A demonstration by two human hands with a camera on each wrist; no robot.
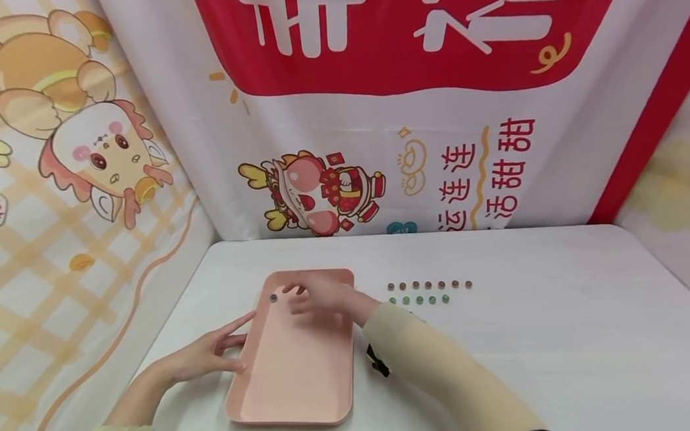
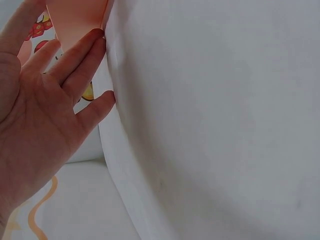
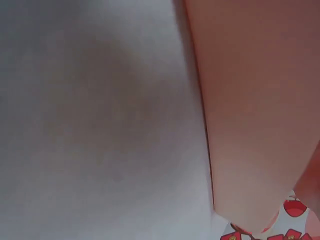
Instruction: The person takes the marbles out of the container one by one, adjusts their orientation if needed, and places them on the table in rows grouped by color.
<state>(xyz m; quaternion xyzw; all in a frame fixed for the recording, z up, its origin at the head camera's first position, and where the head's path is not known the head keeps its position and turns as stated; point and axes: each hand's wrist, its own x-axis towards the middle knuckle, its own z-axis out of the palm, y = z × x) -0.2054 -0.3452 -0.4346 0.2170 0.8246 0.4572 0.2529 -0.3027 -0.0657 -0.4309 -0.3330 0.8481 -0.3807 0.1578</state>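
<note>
A pink rectangular tray (image 1: 296, 383) lies on the white table, with one small dark bead (image 1: 273, 297) near its far left corner. My right hand (image 1: 320, 294) reaches over the far part of the tray, fingers bent loosely just right of that bead; a gap shows between finger and thumb, and nothing is visible in it. Along the tray's left side, my left hand (image 1: 205, 353) spreads its fingers and touches the rim. In the left wrist view the extended left fingers (image 2: 82, 65) meet the tray's edge (image 2: 82, 17). The right wrist view shows mostly the tray's outer wall (image 3: 250, 110).
Right of the tray, several brown beads (image 1: 429, 285) form a row. Several green beads (image 1: 419, 300) make a second row nearer me, partly beside my right sleeve (image 1: 424, 349). A printed curtain (image 1: 327, 124) hangs behind the table (image 1: 536, 335), and a patterned cloth wall (image 1: 75, 258) stands at left.
</note>
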